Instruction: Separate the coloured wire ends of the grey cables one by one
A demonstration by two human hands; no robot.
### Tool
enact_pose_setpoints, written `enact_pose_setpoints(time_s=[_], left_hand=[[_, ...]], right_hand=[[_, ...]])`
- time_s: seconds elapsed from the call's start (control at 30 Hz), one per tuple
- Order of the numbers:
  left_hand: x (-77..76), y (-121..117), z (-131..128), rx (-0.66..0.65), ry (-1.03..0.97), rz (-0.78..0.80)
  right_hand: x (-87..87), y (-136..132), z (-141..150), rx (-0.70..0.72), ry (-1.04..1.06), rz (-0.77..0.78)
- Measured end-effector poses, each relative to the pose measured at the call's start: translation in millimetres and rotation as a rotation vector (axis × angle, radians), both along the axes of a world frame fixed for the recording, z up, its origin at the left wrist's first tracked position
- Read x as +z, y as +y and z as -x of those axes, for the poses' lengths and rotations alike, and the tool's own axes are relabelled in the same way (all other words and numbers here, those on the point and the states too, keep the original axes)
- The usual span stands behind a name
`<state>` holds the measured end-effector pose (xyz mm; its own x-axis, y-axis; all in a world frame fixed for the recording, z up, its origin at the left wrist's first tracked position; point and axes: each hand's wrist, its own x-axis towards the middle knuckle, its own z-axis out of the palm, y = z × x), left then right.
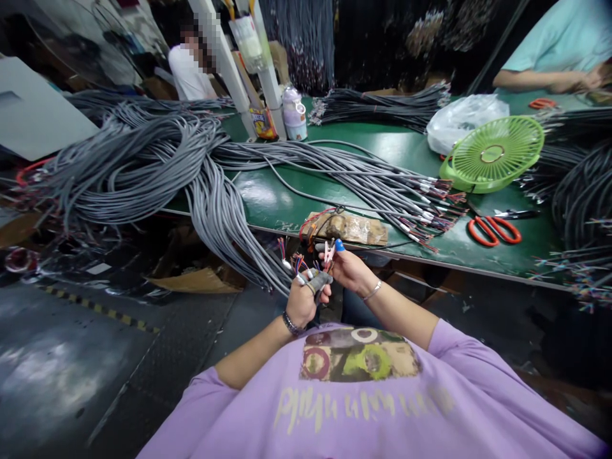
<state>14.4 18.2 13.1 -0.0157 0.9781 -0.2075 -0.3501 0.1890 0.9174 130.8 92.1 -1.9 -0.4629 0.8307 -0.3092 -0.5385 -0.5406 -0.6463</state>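
My left hand [304,301] is closed round the ends of several grey cables [258,260], which come in from the left over the table's front edge. Their thin coloured wires [299,262] fan out above the fist. A grey covering wraps a digit of this hand. Close beside it, my right hand [352,270] has thumb and fingers pinched together at the wire ends, with a blue cover on one fingertip. A small pale pinkish piece [329,252] shows at those fingertips; its kind is unclear. Just beyond lies a taped wooden block [351,228] with a dark lump and wires on it.
Grey cables lie in a large coil [143,172] and a long bundle [363,178] across the green table [261,194]. To the right are orange-handled scissors [495,231], a green fan [495,153] and a plastic bag [466,121]. A purple bottle [294,115] stands behind. Other people sit opposite.
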Motion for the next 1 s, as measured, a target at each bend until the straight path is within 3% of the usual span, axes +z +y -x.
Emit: enact_pose_setpoints(time_s=[0.2, 0.37, 0.47, 0.6, 0.77, 0.87, 1.0], left_hand=[[-3.0, 2.5, -1.4, 0.008, 0.008, 0.027], [-5.0, 2.4, -1.1, 0.012, 0.01, 0.004], [-7.4, -0.9, 0.2, 0.01, 0.027, -0.021], [-16.3, -8.7, 3.6, -0.028, 0.121, -0.046], [-15.9, -12.1, 10.1, -0.27, 0.266, 0.006], [-8.3, -11.0, 12.8, -0.36, 0.307, 0.012], [-6.2, -12.2, 12.2, -0.246, 0.244, 0.022]], right_hand=[[2.7, 4.5, 6.5, -0.087, 0.037, 0.108], [0.7, -3.8, 1.9, 0.01, 0.049, 0.071], [-1.4, -15.7, -7.9, 0.083, 0.01, -0.007], [-2.1, -33.3, -21.9, 0.103, -0.198, -0.25], [3.6, -41.1, -28.5, 0.155, -0.379, -0.471], [7.3, -40.2, -26.9, 0.164, -0.413, -0.513], [6.7, -40.3, -22.8, 0.072, -0.48, -0.451]])
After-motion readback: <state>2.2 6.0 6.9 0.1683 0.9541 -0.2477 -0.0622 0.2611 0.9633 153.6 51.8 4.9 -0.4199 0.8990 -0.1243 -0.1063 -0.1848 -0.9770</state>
